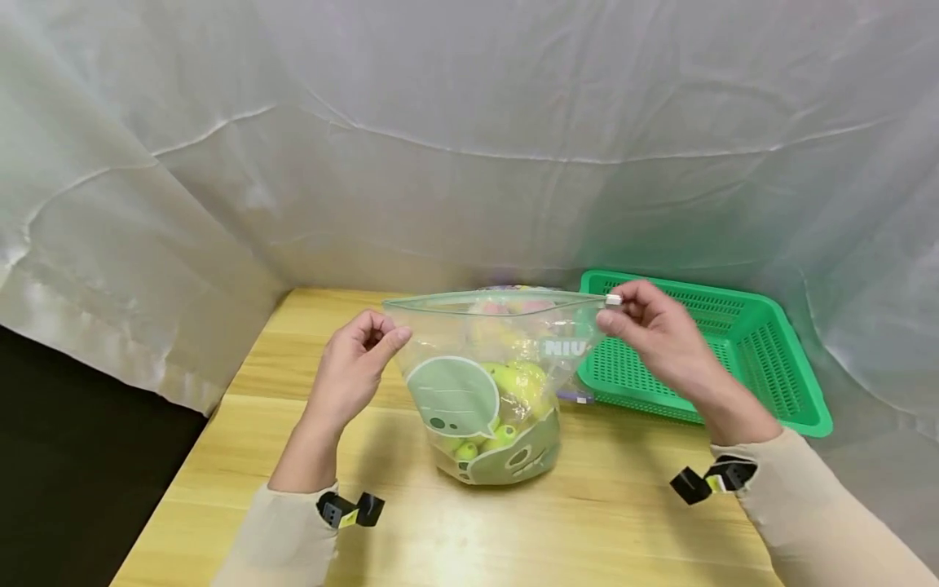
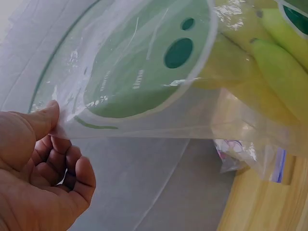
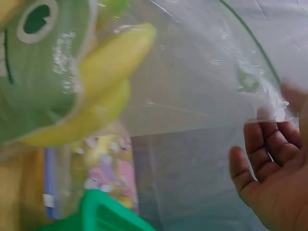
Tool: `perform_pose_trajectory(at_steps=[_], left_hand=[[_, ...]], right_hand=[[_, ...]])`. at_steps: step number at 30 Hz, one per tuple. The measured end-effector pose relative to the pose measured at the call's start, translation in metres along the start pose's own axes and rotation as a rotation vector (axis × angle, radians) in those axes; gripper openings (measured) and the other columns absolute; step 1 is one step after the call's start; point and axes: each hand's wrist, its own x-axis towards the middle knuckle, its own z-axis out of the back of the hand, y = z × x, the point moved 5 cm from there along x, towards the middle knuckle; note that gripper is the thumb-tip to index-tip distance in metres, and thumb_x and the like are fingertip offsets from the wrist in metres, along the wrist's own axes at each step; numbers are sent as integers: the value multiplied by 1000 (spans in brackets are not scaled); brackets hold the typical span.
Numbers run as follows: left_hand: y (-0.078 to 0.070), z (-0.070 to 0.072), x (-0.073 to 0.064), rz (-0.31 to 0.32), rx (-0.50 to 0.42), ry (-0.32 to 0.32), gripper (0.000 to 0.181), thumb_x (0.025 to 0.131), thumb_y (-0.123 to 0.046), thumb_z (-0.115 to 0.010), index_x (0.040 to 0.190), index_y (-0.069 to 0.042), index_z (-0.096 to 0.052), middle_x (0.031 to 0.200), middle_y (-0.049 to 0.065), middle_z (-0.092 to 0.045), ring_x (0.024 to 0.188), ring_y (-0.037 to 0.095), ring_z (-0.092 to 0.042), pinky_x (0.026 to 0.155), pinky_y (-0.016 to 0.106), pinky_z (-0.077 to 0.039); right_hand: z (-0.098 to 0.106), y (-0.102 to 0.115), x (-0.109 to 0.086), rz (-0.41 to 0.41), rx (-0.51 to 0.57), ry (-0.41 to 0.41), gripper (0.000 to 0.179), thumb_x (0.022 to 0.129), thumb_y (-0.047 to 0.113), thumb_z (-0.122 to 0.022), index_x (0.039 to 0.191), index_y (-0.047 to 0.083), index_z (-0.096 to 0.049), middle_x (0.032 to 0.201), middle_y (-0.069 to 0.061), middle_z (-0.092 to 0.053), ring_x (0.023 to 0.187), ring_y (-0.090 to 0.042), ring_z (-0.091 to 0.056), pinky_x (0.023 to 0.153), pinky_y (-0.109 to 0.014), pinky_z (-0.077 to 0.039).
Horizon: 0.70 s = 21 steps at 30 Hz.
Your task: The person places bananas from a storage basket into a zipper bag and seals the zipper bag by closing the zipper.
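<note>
On a light wooden table [image 1: 411, 522], a person's left hand [image 1: 352, 371] pinches the 9 o'clock corner of a clear zip-top plastic bag printed with green speech bubbles [image 1: 484, 383], while the right hand [image 1: 653, 330] pinches its small white slider [image 1: 613, 300] at the 3 o'clock corner. Yellow-green toy fruits [image 1: 517, 383] fill the bag, which stands mid-table. Beyond, at 2 o'clock, sits a green perforated plastic basket [image 1: 741, 350] before white draped sheeting [image 1: 469, 139].

head view from above, wrist views close, sharing the bag [image 1: 484, 383]
</note>
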Motion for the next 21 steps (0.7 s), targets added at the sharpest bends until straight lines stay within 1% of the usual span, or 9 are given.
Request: perform_pose_trajectory(at_steps=[3, 5, 8, 11, 12, 14, 18, 20, 21], left_hand=[[6, 2, 2, 1, -8, -17, 26, 102, -32, -71, 98, -8, -63, 87, 4, -54, 82, 21, -50, 71, 27, -42], [8, 4, 2, -9, -18, -4, 26, 102, -31, -72, 98, -7, -64, 90, 5, -56, 84, 21, -52, 72, 27, -43], [11, 6, 2, -16, -19, 54, 24, 101, -30, -73, 99, -7, -66, 99, 5, -63, 89, 21, -56, 76, 26, -47], [13, 5, 2, -22, 9, 136, 20, 100, -28, -74, 99, -9, -68, 107, 4, -67, 93, 22, -59, 80, 29, -50], [14, 4, 2, -30, 41, 151, 18, 100, -28, -74, 99, -11, -69, 107, 3, -68, 93, 22, -60, 80, 30, -50], [15, 2, 1, -83, 138, 165, 13, 100, -27, -74, 97, -15, -70, 105, 1, -70, 94, 21, -61, 79, 34, -49], [20, -6, -2, -239, 361, 151, 6, 99, -23, -75, 95, -19, -73, 101, 0, -73, 99, 20, -63, 81, 40, -52], [25, -12, -3, -293, 419, 148, 6, 98, -22, -76, 95, -18, -74, 101, 1, -74, 102, 20, -65, 83, 41, -54], [27, -14, -2, -301, 427, 147, 6, 97, -22, -77, 95, -17, -75, 101, 1, -74, 102, 21, -65, 84, 42, -55]], right_hand=[[-15, -6, -1, -13, 11, 21, 27, 100, 15, -73, 119, 0, -61, 106, -4, -66, 94, -10, -66, 80, -23, -56], [-19, -8, -1, -18, 3, -1, 24, 98, 17, -76, 112, 1, -65, 102, -2, -68, 90, -10, -65, 77, -23, -55], [-20, -10, 0, -38, 31, -58, 21, 98, 20, -77, 104, 2, -69, 92, 5, -69, 83, -9, -63, 72, -24, -54], [-19, -15, 0, -48, 38, -69, 20, 98, 20, -77, 102, 1, -70, 88, 7, -68, 79, -10, -61, 69, -24, -52], [-18, -17, -1, -40, 15, -71, 19, 97, 19, -78, 101, 2, -70, 87, 6, -68, 78, -10, -59, 67, -25, -50], [-19, -24, -4, -13, -74, -72, 14, 96, 19, -79, 97, 7, -71, 87, 3, -68, 79, -11, -57, 66, -26, -48], [-30, -44, -9, 115, -301, -89, 11, 91, 16, -82, 89, 15, -72, 86, 2, -71, 76, -9, -55, 66, -28, -45], [-36, -53, -12, 166, -355, -96, 13, 89, 14, -84, 87, 17, -72, 85, 4, -70, 75, -9, -53, 67, -28, -46], [-38, -57, -13, 184, -363, -95, 14, 88, 13, -85, 86, 16, -71, 85, 4, -70, 74, -9, -53, 66, -28, -46]])
